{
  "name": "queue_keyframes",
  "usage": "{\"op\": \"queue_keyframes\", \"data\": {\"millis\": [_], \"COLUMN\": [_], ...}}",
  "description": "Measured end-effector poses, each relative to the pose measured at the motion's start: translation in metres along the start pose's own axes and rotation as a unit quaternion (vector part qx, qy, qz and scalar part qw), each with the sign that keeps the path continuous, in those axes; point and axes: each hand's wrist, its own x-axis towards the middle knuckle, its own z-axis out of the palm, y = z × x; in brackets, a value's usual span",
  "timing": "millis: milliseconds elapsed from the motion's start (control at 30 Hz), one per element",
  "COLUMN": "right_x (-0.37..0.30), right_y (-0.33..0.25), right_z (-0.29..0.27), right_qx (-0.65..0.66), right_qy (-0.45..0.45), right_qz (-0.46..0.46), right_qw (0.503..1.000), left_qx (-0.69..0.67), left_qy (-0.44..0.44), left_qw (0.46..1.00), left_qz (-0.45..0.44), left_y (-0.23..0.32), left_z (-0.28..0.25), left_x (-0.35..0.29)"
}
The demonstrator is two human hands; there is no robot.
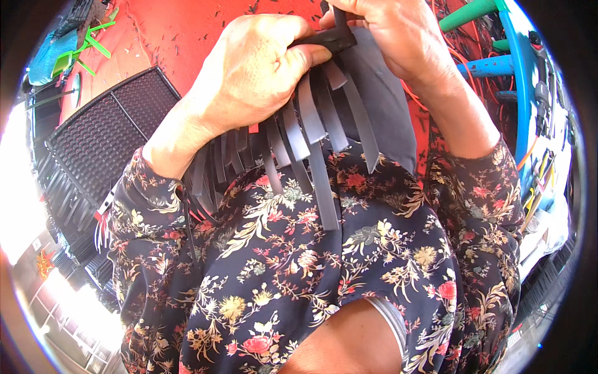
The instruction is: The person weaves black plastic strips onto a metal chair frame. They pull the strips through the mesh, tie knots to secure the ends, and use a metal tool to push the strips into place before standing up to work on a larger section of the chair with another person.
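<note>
My left hand (258,75) is closed, thumb and fingers pinching a narrow black woven edge (333,41) in front of my chest. From that edge several flat dark grey strips (308,112) hang down over my lap, their ends loose. My right hand (398,34), partly cut off by the top of the picture, has its fingers closed round an upright black strip (340,19) at the corner of the edge. Those right fingertips are only partly visible. Plain dark grey cloth (389,106) lies beneath the strips.
A dark woven panel (118,115) with a frame leans at the left. Small black scraps litter the red floor (168,31). At the right stands a blue frame (520,68) with a green bar (467,15), orange cords near it. Bright green pieces (87,47) lie at the upper left.
</note>
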Motion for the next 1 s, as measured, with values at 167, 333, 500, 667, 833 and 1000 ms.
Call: {"op": "queue_keyframes", "data": {"millis": [167,333,500,667,833,1000], "right_x": [-0.010,-0.017,0.008,0.024,0.026,0.034], "right_y": [0.027,0.036,0.040,0.035,0.020,0.019], "right_z": [-0.011,-0.005,-0.004,-0.008,0.002,0.007], "right_qx": [-0.145,-0.111,0.005,0.087,0.086,0.098], "right_qy": [-0.076,-0.123,-0.133,-0.166,-0.143,-0.118], "right_qz": [-0.087,-0.083,-0.064,-0.020,-0.035,-0.021], "right_qw": [0.983,0.983,0.989,0.982,0.985,0.988], "left_qx": [-0.054,-0.149,-0.146,-0.155,-0.163,-0.060], "left_qy": [-0.062,-0.148,-0.223,-0.221,-0.164,-0.119], "left_qw": [0.995,0.974,0.960,0.952,0.965,0.989], "left_qz": [-0.057,-0.085,-0.088,-0.144,-0.126,-0.068], "left_y": [0.005,0.005,-0.010,-0.018,-0.018,-0.017], "left_z": [0.016,0.009,-0.010,-0.023,-0.023,-0.031], "left_x": [-0.006,-0.008,0.015,0.021,0.019,0.016]}}
